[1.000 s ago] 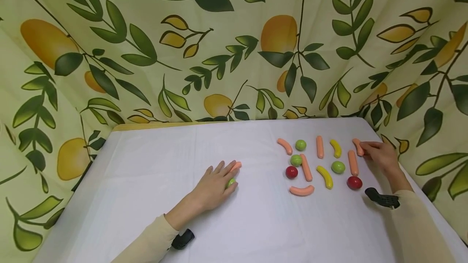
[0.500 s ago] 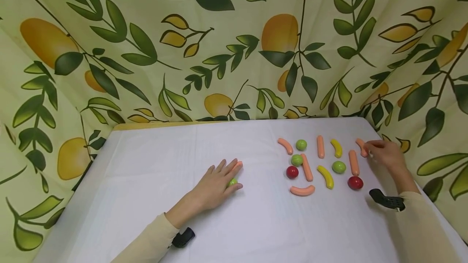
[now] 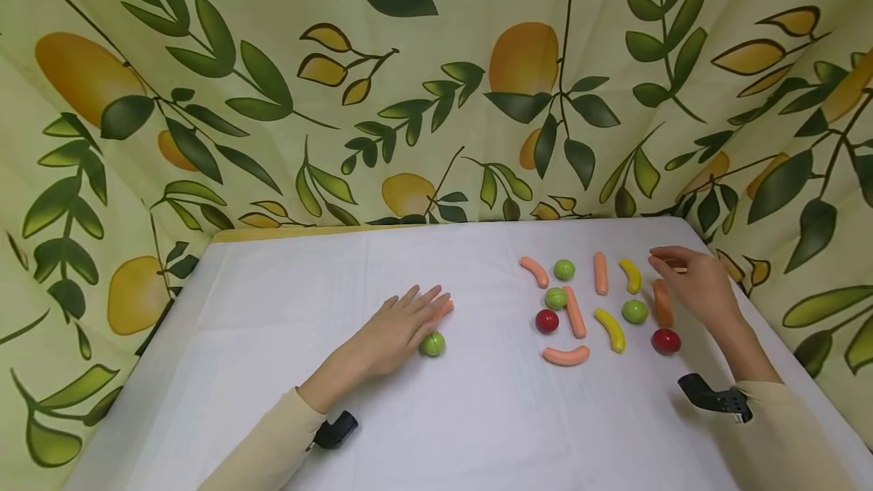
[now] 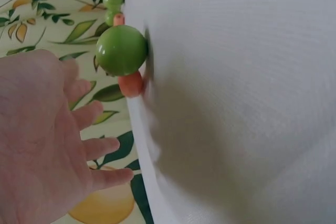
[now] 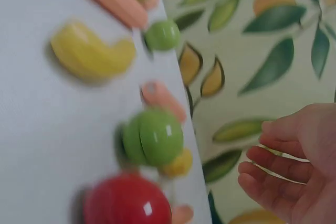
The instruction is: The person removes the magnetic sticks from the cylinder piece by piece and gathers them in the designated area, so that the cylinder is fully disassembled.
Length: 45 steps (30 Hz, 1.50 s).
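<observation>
My left hand (image 3: 390,333), fingers straight and spread, hovers over a toy sausage (image 3: 445,310) and a grooved green toy fruit (image 3: 433,345). The left wrist view shows its palm apart from the green fruit (image 4: 122,51), with nothing held. On the right, my right hand (image 3: 702,286) is raised above the table, its fingers loosely bent and holding nothing in the right wrist view. Behind those fingers a curved toy sausage (image 3: 679,269) is mostly hidden. Just below that hand lie a straight sausage (image 3: 663,308) and a red toy fruit (image 3: 665,341).
Left of the right hand, several toys are spread out: yellow bananas (image 3: 611,330), a green fruit (image 3: 635,312), another red fruit (image 3: 546,321) and sausages (image 3: 566,357). A white cloth (image 3: 286,286) covers the table. Fruit-patterned curtains (image 3: 409,97) hang behind and at both sides.
My right hand has let go of the curved sausage, lifted and shifted left over it. My left hand has risen and drawn back slightly, uncovering the green fruit.
</observation>
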Each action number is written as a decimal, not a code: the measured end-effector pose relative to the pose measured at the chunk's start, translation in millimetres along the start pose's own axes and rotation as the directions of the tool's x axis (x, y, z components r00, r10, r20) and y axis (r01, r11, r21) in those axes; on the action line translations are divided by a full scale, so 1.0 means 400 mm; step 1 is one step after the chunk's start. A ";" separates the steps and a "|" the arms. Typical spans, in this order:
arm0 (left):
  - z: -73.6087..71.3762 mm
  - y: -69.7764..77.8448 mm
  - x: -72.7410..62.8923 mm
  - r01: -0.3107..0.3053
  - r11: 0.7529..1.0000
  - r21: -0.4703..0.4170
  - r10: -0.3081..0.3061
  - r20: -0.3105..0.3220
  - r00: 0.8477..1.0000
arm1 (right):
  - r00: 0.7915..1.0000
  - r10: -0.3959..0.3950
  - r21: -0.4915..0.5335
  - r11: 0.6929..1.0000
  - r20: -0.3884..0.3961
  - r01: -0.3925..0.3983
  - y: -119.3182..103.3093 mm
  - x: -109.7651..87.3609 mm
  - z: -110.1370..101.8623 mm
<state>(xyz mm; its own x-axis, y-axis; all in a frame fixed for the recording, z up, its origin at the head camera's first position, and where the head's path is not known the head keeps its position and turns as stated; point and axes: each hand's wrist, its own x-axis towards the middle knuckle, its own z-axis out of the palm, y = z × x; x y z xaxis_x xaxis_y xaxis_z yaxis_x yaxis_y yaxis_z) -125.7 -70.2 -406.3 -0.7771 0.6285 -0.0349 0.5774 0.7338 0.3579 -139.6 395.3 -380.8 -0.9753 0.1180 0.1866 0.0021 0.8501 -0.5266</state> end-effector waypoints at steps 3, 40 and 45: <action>-0.002 -0.008 0.001 -0.038 0.999 0.038 0.039 -0.008 0.999 | 1.000 -0.026 0.013 1.000 -0.011 0.026 -0.037 -0.014 0.019; 0.018 0.002 -0.014 -0.020 0.989 0.149 0.024 -0.025 0.999 | 0.921 -0.316 0.347 0.910 0.229 0.226 -0.288 -0.102 0.233; 0.028 0.012 -0.007 -0.010 0.991 0.132 0.013 -0.017 1.000 | 0.893 -0.385 0.474 0.847 0.233 0.242 -0.306 -0.102 0.265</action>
<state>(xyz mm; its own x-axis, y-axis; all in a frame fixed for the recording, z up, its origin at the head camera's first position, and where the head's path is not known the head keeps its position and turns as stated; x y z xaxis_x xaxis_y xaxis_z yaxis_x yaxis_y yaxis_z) -118.0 -65.8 -414.9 -0.7738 0.6333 -0.0148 0.6135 0.7550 0.2315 -123.4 231.9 -411.9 -0.9233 -0.3412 0.1765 -0.3385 0.5054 -0.7937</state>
